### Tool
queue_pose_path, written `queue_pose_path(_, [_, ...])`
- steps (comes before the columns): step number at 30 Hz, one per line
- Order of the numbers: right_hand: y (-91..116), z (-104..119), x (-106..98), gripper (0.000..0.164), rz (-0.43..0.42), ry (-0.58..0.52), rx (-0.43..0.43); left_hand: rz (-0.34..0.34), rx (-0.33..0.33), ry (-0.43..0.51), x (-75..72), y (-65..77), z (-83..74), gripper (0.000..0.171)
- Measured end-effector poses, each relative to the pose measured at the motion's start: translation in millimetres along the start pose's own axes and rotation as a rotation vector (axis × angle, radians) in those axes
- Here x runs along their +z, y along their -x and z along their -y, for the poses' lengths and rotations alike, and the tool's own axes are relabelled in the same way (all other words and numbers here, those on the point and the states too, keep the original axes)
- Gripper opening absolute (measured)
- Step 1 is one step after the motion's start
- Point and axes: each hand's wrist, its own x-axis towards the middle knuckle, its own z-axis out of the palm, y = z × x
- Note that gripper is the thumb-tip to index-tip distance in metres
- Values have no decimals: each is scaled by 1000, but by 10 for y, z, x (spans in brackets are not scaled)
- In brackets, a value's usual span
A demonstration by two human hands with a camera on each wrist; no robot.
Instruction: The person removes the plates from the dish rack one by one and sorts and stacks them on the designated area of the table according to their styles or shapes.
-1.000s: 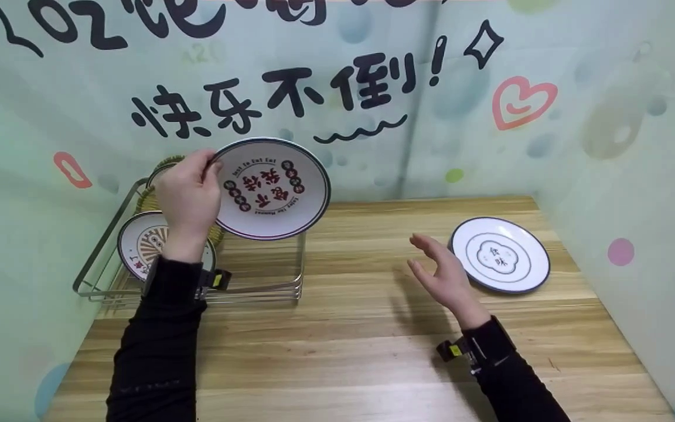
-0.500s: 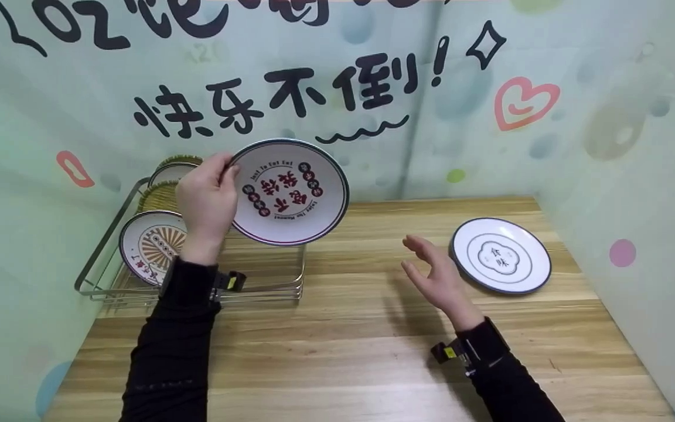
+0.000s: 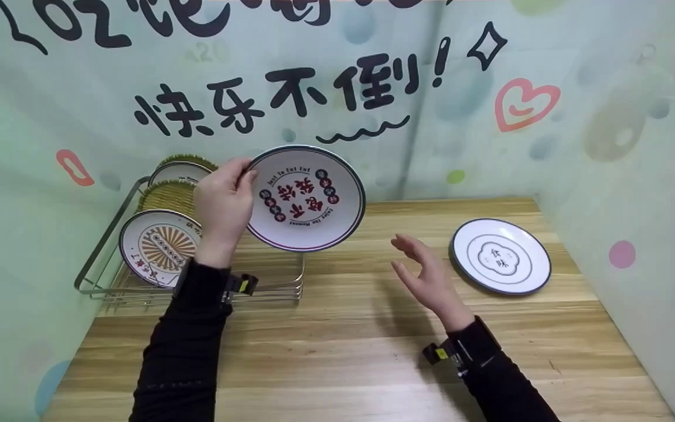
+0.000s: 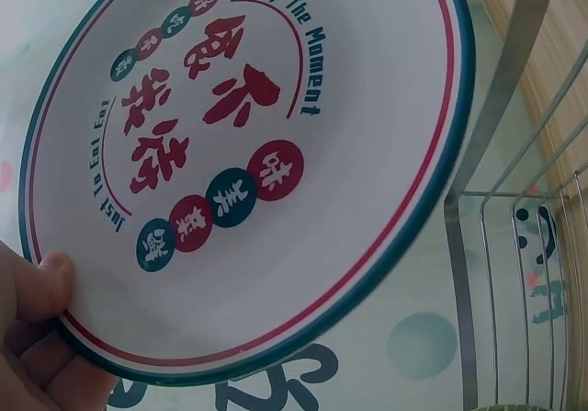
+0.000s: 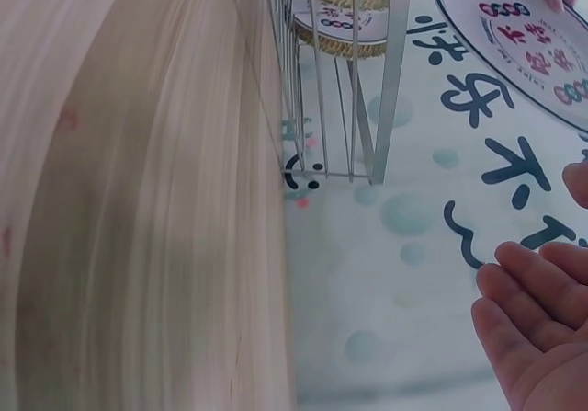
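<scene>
My left hand (image 3: 226, 208) pinches the left rim of a white plate (image 3: 308, 199) with red lettering and a blue-green edge, thumb on its face. The plate is held up, tilted toward the camera, over the right part of the wire rack (image 3: 279, 290). In the left wrist view the thumb (image 4: 55, 278) lies on the front of the rim, other fingers behind. My right hand (image 3: 431, 281) hovers over the table with fingers spread, holding nothing. Just right of it lies a white plate with a blue rim (image 3: 528, 258).
In the rack at left stand a plate with an orange ray pattern (image 3: 159, 258), a yellow-green woven round piece (image 3: 167, 196) and another plate (image 3: 179, 171) behind. The wooden table (image 3: 337, 357) meets a printed cloth wall (image 3: 372, 170) at the back.
My left hand has carried the held plate to the right and slightly down, uncovering more of the rack's plates. My right hand has shifted a little left, toward it.
</scene>
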Motion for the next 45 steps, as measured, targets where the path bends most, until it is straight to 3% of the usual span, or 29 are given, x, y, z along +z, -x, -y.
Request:
queue_pose_path(6, [-79, 341, -2, 44, -13, -48, -79, 29, -31, 12, 37, 15, -47, 8])
queue_pose_path(11, [-131, 511, 12, 44, -17, -92, -78, 77, -73, 50, 74, 44, -86, 9])
queue_pose_path(22, [-181, 551, 78, 44, 7, -265, -22, 112, -54, 80, 180, 104, -141, 10])
queue_pose_path(37, [-203, 620, 97, 37, -36, -242, 2, 169, -51, 150, 251, 160, -254, 10])
queue_pose_path(45, [-192, 634, 68, 23, -49, -230, 62, 159, 9, 163, 303, 205, -311, 9])
